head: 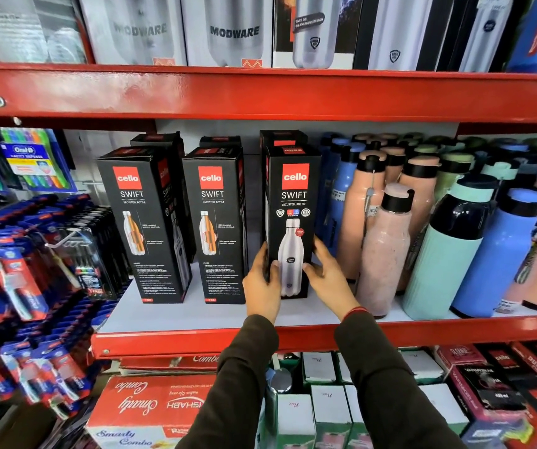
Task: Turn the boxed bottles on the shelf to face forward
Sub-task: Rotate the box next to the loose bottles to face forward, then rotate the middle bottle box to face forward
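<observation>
Left hand (262,280) clasps the lower left edge of the right-hand boxed bottle (291,222), thumb lying across the front face and fingers wrapped round the side, about half closed; across the width of the box, the right hand (324,270) presses its spread fingers against the lower right edge, so the box is gripped between the two palms. It stands upright on the shelf (196,314), its front panel with the steel bottle picture facing out. Well to the left of the left hand stands the left boxed bottle (145,222), and just beside that hand the middle boxed bottle (217,222); both show a panel of small print and a cutaway drawing, which looks like a side or back face. More boxes stand behind them. Close to the right of the right hand, loose pink bottles (387,247) crowd the shelf. By my judgement the right-hand box is at the end of its turn and only needs squaring up; the next move calls for letting go, shifting left to the middle box, and rotating it without knocking its neighbours.
</observation>
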A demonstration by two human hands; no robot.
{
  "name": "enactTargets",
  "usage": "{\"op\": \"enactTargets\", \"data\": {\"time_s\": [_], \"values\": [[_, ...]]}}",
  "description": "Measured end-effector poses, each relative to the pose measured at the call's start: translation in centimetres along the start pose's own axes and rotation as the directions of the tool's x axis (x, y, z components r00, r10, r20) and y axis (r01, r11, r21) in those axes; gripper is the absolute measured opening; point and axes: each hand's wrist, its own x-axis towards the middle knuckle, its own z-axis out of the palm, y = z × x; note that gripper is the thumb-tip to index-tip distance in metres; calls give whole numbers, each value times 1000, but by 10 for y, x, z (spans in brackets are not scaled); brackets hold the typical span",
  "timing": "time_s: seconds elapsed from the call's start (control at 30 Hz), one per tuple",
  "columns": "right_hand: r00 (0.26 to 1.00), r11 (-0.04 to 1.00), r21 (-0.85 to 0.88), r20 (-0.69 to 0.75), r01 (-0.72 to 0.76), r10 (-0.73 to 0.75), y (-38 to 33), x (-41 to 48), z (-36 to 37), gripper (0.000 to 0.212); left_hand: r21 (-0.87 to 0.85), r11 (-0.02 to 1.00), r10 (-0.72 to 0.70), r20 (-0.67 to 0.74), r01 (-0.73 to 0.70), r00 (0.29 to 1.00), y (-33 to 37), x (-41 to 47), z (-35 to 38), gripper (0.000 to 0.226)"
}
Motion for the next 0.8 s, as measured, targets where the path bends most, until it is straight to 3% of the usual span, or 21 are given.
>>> {"op": "enactTargets", "data": {"time_s": [0.27, 0.43, 0.6, 0.7, 0.8], "values": [[945, 999, -9, -326, 32, -33, -10, -20, 6, 39, -26, 1000, 4, -5, -5, 1000, 16, -12, -4, 49], [893, 990, 7, -433, 139, -122, -28, -39, 14, 34, -31, 990, 137, -114, -141, 984, 25, -30, -22, 42], [941, 977, 109, -308, 181, -140, -46, -49, 41, 32, 108, 954, 299, -292, -279, 908, 27, -30, -51, 38], [987, 981, 166, -138, 102, -79, -50, -46, 63, 40, 138, 963, 269, -366, -234, 891, 18, -21, -70, 45], [999, 987, 159, 6, 37, -38, -52, -41, 84, 45, 68, 987, 157, -311, -143, 937, 10, -12, -88, 49]]}}
